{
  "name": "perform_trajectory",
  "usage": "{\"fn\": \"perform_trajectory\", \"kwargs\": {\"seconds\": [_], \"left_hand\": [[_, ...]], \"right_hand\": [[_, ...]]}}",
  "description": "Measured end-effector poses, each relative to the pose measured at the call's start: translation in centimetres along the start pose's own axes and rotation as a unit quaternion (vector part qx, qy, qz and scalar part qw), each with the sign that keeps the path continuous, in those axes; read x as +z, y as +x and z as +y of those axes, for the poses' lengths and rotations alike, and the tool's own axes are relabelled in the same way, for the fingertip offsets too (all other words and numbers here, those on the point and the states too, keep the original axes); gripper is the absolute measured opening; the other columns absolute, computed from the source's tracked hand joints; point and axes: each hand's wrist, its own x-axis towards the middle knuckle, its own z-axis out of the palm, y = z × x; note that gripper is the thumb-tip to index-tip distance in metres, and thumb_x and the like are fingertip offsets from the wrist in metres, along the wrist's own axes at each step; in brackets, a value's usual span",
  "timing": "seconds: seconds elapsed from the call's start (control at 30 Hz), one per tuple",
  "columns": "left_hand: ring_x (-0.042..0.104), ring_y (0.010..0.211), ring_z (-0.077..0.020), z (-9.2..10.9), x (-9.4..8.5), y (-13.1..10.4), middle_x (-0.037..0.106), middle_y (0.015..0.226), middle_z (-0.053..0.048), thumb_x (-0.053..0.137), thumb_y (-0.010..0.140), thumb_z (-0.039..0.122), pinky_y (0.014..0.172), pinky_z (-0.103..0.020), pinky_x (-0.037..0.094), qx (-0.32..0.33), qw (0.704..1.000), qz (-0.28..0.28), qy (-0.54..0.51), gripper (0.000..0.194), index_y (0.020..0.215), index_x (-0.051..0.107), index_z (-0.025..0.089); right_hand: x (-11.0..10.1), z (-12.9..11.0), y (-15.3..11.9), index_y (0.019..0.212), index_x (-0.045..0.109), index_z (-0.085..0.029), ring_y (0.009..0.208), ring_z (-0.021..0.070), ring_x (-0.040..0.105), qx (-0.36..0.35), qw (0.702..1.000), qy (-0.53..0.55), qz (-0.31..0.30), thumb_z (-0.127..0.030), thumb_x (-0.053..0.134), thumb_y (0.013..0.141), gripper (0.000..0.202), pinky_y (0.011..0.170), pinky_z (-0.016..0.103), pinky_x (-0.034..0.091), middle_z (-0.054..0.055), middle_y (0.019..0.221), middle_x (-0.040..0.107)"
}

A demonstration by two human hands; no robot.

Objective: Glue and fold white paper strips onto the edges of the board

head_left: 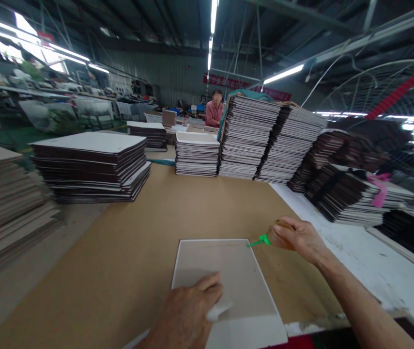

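A pale rectangular board (pixel 224 271) with a dark edge lies flat on the brown table cover in front of me. My left hand (pixel 188 310) rests on it, fingers bent around a small piece of white cloth (pixel 220 310) or tissue, partly hidden under the hand. Beyond the board's right side, my right hand (pixel 301 237) is closed around a brownish glue bottle (pixel 278 235) with a green nozzle (pixel 261 240). The bottle is tilted sideways, and its tip is at the board's far right corner. A thin line runs along the board's far edge.
Stacks of dark-edged boards stand at the left (pixel 94 165), the back (pixel 196 154) and the back right (pixel 253 140). A tied bundle (pixel 355 194) with a pink strip lies to the right. Greyish sheets (pixel 7 218) are piled far left. A person (pixel 214 109) sits beyond the table.
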Motion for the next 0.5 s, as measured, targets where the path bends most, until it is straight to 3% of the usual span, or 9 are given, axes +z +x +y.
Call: {"fn": "perform_trajectory", "kwargs": {"seconds": [0.2,0.4,0.5], "left_hand": [[0.055,0.109,-0.0247,-0.2,0.1,0.2,0.035,0.141,0.006,0.047,0.062,0.003,0.099,-0.046,0.048,0.002,1.000,0.007,0.002,0.065,0.123,0.052,0.026],[0.056,0.107,-0.0250,-0.3,0.2,0.2,0.035,0.141,0.008,0.047,0.062,0.003,0.097,-0.047,0.050,0.003,1.000,0.008,0.005,0.067,0.124,0.051,0.027],[0.056,0.108,-0.0250,-0.1,0.0,0.1,0.034,0.142,0.008,0.046,0.062,0.002,0.097,-0.048,0.050,0.002,1.000,0.000,0.020,0.067,0.125,0.050,0.027]], "right_hand": [[1.6,-1.1,-0.4,0.074,0.058,-0.020,0.062,0.0153,0.046,-0.011,1.000,0.021,0.009,-0.049,0.050,0.083,0.031,0.058,0.029,0.032,-0.004,0.064,0.049],[0.5,-0.7,-0.4,0.079,0.061,-0.020,0.064,0.0180,0.051,-0.007,1.000,-0.011,0.022,-0.047,0.051,0.081,0.030,0.057,0.030,0.033,-0.001,0.067,0.057],[0.5,-1.3,-0.5,0.075,0.060,-0.020,0.062,0.0172,0.049,-0.006,1.000,-0.025,0.016,-0.047,0.051,0.081,0.029,0.056,0.030,0.032,-0.002,0.064,0.053]]}}
